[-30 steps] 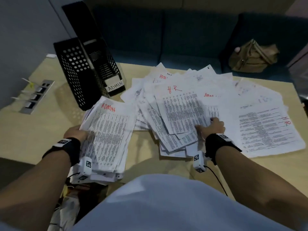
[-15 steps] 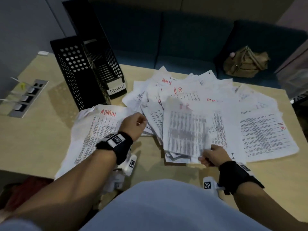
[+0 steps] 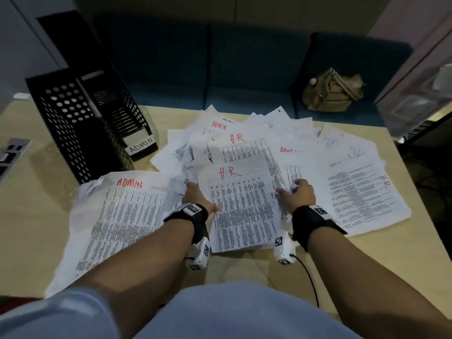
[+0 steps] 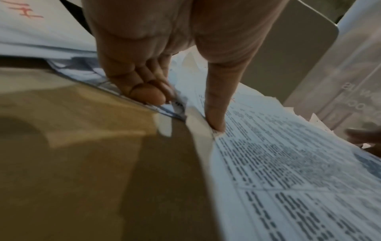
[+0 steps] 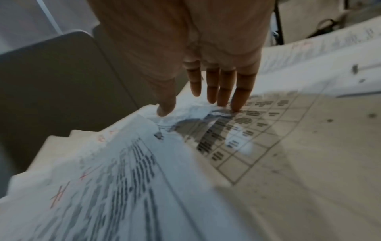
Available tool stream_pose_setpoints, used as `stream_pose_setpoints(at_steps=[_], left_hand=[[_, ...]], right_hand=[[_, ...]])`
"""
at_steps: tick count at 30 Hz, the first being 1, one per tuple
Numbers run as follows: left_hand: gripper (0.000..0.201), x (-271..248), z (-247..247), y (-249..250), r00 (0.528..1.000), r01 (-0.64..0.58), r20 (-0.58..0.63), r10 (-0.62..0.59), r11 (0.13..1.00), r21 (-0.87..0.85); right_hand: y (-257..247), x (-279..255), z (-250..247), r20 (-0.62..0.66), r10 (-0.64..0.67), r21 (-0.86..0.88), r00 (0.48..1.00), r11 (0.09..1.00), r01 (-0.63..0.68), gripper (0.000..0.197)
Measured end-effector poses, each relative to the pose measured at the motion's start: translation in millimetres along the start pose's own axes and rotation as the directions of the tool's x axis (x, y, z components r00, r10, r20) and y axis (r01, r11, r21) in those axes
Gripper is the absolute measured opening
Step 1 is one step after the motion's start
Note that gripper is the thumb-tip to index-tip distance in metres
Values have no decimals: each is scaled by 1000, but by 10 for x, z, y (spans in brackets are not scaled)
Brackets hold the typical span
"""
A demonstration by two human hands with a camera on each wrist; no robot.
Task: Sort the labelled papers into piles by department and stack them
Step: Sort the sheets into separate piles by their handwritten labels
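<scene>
I hold the H.R sheet [image 3: 241, 206] just right of the ADMIN pile [image 3: 117, 216]: left hand [image 3: 198, 199] pinching its edge, right hand [image 3: 297, 195] fingers spread flat. Risk: loose papers [image 3: 281, 143] beneath drag along, mixing departments.

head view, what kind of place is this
Probably an office or its waiting area: black file trays, one labelled ADMIN, printed papers marked HR and ADMIN on a table, and a teal sofa.
</scene>
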State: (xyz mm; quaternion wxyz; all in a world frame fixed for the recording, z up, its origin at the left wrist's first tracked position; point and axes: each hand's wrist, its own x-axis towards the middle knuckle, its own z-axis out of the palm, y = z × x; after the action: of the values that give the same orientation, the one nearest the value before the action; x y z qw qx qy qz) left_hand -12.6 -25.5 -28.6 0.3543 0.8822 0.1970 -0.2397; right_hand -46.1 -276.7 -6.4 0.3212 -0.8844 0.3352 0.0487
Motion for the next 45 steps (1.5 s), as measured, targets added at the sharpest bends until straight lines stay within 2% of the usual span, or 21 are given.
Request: stream_pose_setpoints(at_steps=[3, 6, 11, 13, 14, 16, 18, 20, 22, 24, 26, 29, 31, 33, 35, 36, 37, 39, 41, 43, 45], left_hand=[[48, -18, -55, -26, 995, -62, 75, 61, 998, 14], [19, -62, -112, -71, 992, -122, 19, 123, 991, -64], [34, -91, -199, -195, 977, -203, -121, 175, 937, -285], [31, -100, -230, -226, 979, -195, -129, 156, 896, -400], [30, -100, -248, -218, 982, -187, -117, 149, 866, -464], [25, -103, -273, -174, 981, -186, -55, 185, 836, -516], [28, -70, -252, -132, 964, -248, -15, 267, 873, -421], [32, -78, -190, -62, 960, -240, 28, 280, 869, -433], [17, -113, -126, 24, 964, -162, 92, 251, 823, -545], [28, -106, -74, 80, 962, -66, 170, 213, 788, -612], [39, -103, -40, 113, 957, -42, 203, 207, 793, -608], [43, -123, -30, 87, 969, -81, 142, 204, 801, -594], [49, -157, -83, 42, 982, -117, 44, 181, 783, -610], [69, -123, -190, -39, 987, -133, -23, 156, 745, -653], [92, -55, -330, -145, 992, -103, -25, 126, 663, -742], [97, -33, -400, -211, 993, -72, 2, 116, 626, -776], [90, -43, -461, -256, 993, -61, 19, 120, 627, -776], [49, -47, -527, -354, 995, -49, 29, 98, 706, -706], [24, -42, -530, -401, 996, -33, 38, 76, 752, -658], [9, -51, -524, -376, 991, -13, 87, 105, 707, -707], [27, -70, -501, -342, 987, 25, 125, 99, 677, -736]], right_hand=[[-45, 69, 55, 85, 49, 106, 995, 993, -58, 48], [0, 65, 39, -28, -3, 138, 1000, 990, 7, 28], [350, 61, -149, -138, -21, 132, 990, 990, 39, 4], [492, 53, -228, -183, -33, 95, 983, 994, 51, 18], [546, 44, -252, -184, -14, 141, 983, 989, 41, 16], [618, -5, -252, -136, 36, 295, 990, 956, 6, 12], [637, -81, -209, -32, 45, 413, 998, 910, -28, 18], [604, -185, -156, 82, -26, 452, 996, 892, -14, 17], [532, -296, -105, 182, -113, 484, 977, 875, 11, 17], [460, -398, -56, 296, -168, 508, 941, 862, -6, 24], [410, -437, -15, 406, -162, 451, 899, 891, -43, 25], [308, -418, -49, 493, -205, 245, 846, 965, 91, 22], [203, -389, -118, 505, -284, 113, 815, 958, 264, 20], [91, -350, -184, 492, -348, 93, 798, 932, 349, 23], [-28, -319, -215, 431, -379, 141, 819, 925, 354, 30], [-73, -277, -196, 363, -361, 134, 859, 932, 336, 29], [-104, -215, -146, 271, -343, 119, 899, 939, 322, 27], [-178, -89, -18, 133, -307, 40, 942, 952, 305, 31], [-267, 3, 103, 158, -270, -23, 950, 961, 277, 52], [-326, 51, 186, 228, -226, -52, 947, 968, 244, 59], [-308, 66, 223, 197, -196, -16, 961, 979, 203, 41]])
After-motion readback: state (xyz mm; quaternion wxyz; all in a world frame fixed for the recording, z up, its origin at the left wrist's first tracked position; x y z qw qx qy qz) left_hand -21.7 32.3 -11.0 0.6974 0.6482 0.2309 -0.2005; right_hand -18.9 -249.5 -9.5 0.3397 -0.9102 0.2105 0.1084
